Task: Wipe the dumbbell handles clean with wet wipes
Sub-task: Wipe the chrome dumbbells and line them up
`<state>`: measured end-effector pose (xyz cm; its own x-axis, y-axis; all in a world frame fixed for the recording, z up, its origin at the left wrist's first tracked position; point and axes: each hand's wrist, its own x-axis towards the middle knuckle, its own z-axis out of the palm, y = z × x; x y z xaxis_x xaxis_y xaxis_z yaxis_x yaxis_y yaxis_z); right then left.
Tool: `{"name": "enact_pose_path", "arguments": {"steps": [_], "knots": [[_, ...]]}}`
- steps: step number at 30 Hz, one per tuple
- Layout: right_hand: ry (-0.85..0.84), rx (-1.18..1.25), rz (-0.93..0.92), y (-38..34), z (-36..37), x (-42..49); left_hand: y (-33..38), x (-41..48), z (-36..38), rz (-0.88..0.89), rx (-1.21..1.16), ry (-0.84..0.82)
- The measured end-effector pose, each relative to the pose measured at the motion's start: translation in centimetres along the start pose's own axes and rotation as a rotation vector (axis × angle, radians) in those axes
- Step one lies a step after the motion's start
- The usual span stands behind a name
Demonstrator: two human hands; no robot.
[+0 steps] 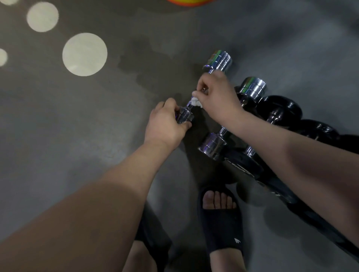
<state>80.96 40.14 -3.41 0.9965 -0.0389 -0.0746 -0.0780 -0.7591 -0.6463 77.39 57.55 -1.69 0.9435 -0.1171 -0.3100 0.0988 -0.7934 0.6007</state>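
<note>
A chrome dumbbell (218, 60) lies on the grey floor, running from its far head down to a near head. My left hand (167, 124) grips that near head. My right hand (215, 93) is wrapped around the handle, with a white wet wipe (195, 102) bunched under its fingers against the bar. Most of the handle is hidden by my right hand. A second chrome dumbbell (213, 145) lies just to the right, its middle crossed by my right forearm.
Black dumbbells (281, 108) lie in a row to the right of the chrome ones. My feet in black slides (223, 223) stand near the bottom centre. Round light spots (84, 54) mark the floor at the upper left. An orange object (190, 2) shows at the top edge.
</note>
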Motion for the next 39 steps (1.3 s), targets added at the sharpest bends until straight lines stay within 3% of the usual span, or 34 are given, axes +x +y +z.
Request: {"name": "enact_pose_path", "arguments": {"steps": [4,9,16,18,22,24,27,29,32,36,39], "knots": [[0.078,0.006,-0.005,0.2,1.0,-1.2,0.0,-0.1,0.0,0.003,0.006,0.004],[-0.018,0.062,-0.1,0.6,1.0,-2.5,-0.1,-0.2,0.2,0.012,0.014,0.012],[0.079,-0.077,-0.011,1.1,0.2,-0.1,-0.1,-0.5,0.1,0.019,-0.003,0.008],[0.055,-0.084,-0.103,0.9,1.0,-0.9,-0.1,-0.4,0.1,0.021,-0.003,0.008],[-0.171,-0.105,-0.437,1.4,0.9,-2.1,-0.2,-0.3,0.0,0.026,0.013,0.008],[-0.122,-0.147,-0.387,2.2,-0.2,-0.3,-0.2,-0.4,0.1,0.021,0.003,0.006],[0.008,-0.226,-0.17,2.8,-1.2,1.2,-0.1,-0.6,0.1,0.019,-0.002,0.0],[-0.001,-0.206,-0.238,2.0,-0.5,-0.2,0.0,-0.6,0.1,0.018,-0.002,0.0],[-0.153,-0.208,-0.416,0.8,0.0,-2.8,0.0,-0.6,0.1,0.022,0.019,0.01],[0.042,-0.362,-0.245,0.9,-0.6,0.0,0.0,-0.7,0.5,0.022,0.016,0.026],[0.053,-0.452,-0.161,0.7,-1.0,1.2,-0.1,-1.2,0.8,0.049,0.036,0.05]]}}
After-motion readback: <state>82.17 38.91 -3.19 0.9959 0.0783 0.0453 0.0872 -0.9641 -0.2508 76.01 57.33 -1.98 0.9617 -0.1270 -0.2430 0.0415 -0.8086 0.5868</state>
